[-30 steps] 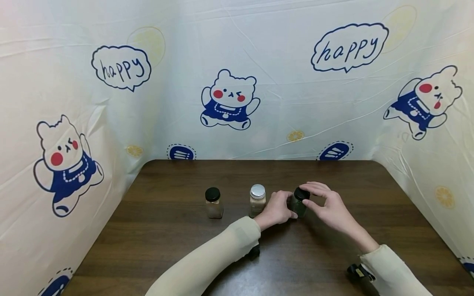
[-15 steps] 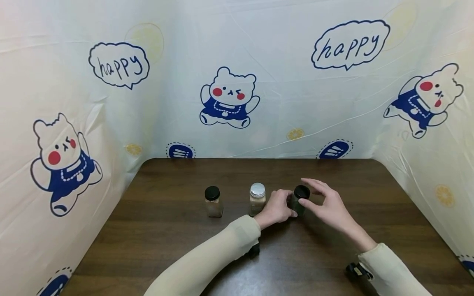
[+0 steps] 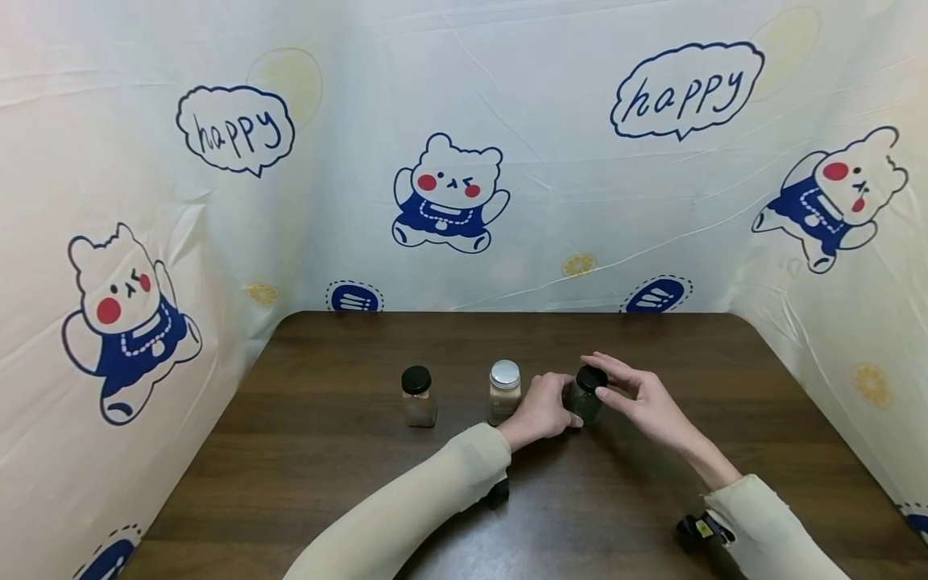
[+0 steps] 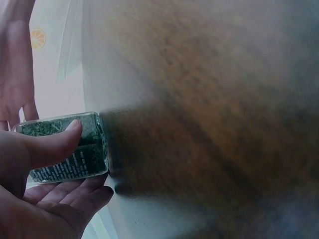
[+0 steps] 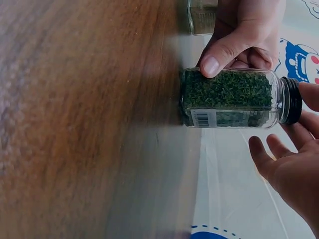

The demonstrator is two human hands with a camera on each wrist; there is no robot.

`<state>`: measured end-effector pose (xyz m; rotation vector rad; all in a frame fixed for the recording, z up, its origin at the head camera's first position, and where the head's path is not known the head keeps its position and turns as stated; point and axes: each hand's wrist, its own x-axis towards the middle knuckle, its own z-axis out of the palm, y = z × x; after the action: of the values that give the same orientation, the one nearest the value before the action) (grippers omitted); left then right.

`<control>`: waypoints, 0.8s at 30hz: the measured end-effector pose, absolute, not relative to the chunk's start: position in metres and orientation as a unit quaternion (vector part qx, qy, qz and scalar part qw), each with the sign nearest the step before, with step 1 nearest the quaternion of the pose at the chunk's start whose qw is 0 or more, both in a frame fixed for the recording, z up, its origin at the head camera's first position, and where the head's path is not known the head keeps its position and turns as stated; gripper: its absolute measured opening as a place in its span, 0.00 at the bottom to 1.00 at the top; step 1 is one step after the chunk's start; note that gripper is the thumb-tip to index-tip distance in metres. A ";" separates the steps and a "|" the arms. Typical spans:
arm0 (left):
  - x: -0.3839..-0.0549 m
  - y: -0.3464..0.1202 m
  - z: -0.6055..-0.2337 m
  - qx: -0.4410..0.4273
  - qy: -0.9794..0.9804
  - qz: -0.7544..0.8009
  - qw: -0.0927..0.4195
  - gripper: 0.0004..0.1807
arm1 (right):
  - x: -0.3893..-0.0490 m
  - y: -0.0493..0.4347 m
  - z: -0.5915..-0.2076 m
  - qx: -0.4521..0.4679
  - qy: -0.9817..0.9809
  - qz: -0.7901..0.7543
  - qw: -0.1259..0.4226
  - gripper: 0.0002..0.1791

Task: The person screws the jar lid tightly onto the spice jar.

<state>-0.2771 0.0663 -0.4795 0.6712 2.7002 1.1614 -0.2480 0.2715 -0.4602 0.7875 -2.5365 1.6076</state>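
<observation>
A square glass spice jar [image 3: 586, 407] filled with green dried herb flakes stands upright on the table, at the right of a row of jars. My left hand [image 3: 542, 407] grips its glass body from the left; in the left wrist view the thumb lies across the jar [image 4: 92, 132]. At the top, my right hand [image 3: 648, 403] has thumb and index finger on opposite sides of the black lid [image 5: 292, 101], pinching it. The right hand's other fingers stand off from the glass. A barcode label shows low on the jar in the right wrist view.
To the left of my left hand stands a jar with a silver lid [image 3: 504, 387] and pale contents. Farther left is a jar with a black lid [image 3: 418, 399]. The brown wooden table [image 3: 326, 451] reaches back to a printed cloth [image 3: 551, 97].
The right hand's fingers opened away from the lid half a second ago and have now closed in on it again. The left hand and the jar stay in place.
</observation>
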 end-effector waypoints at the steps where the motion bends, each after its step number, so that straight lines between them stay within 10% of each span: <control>1: -0.277 0.066 -0.480 0.222 0.894 0.384 0.063 0.26 | -0.248 0.271 -0.460 0.253 -0.818 0.517 0.020 0.25; 24: -0.277 0.068 -0.479 0.213 0.896 0.384 0.065 0.25 | -0.240 0.254 -0.457 0.191 -0.874 0.414 0.172 0.21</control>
<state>-0.2767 0.0678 -0.4792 0.6416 2.7035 1.1600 -0.2398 0.2541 -0.4571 0.5409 -2.4794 1.1743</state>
